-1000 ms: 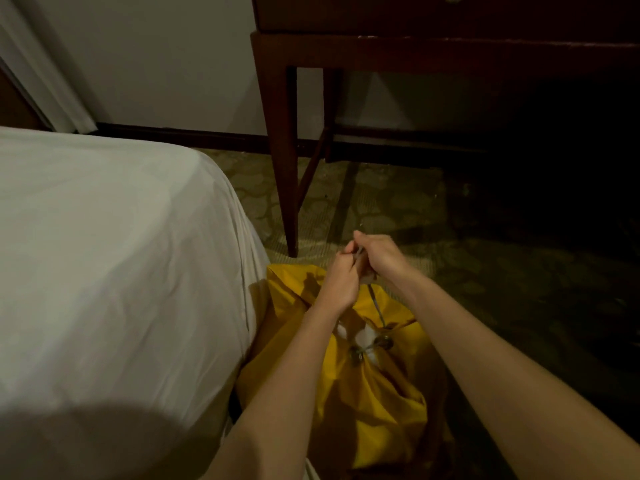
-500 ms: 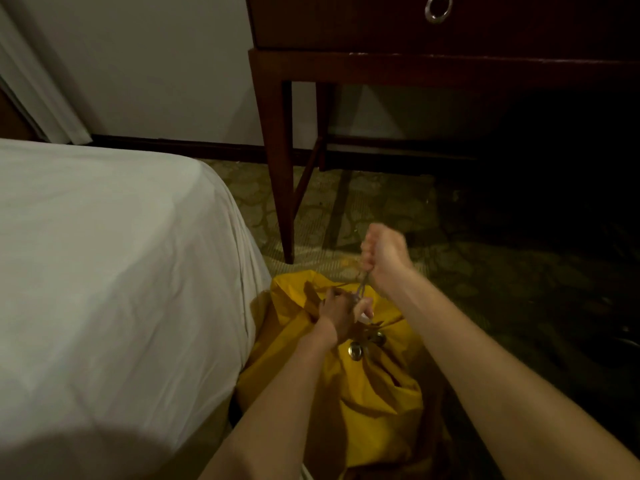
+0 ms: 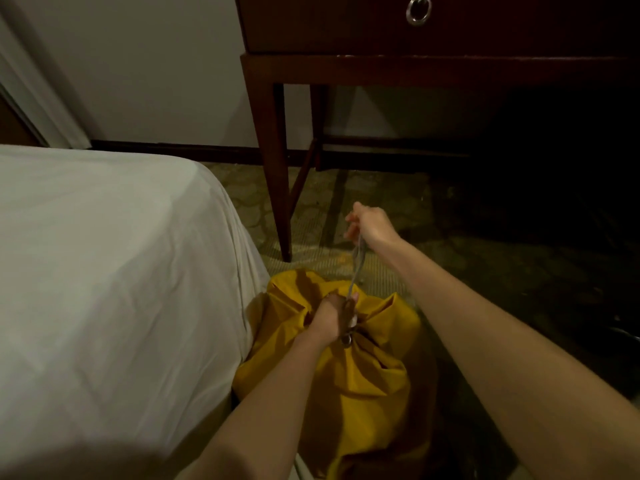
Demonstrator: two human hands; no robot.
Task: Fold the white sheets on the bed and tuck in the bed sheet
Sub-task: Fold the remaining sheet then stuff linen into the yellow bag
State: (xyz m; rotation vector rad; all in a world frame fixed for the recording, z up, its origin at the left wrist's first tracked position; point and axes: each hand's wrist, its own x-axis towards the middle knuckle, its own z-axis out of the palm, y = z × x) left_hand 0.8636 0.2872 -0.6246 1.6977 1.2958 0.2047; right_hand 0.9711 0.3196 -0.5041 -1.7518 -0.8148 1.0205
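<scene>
Your right hand [image 3: 372, 226] is closed around a grey cord [image 3: 356, 268] and holds it tight above a yellow bag [image 3: 349, 368]. Below it, your left hand [image 3: 334, 315] grips the gathered mouth of the bag, where the cord comes out. The bed sheet [image 3: 114, 271] lies smooth on the bed, just left of the bag.
</scene>
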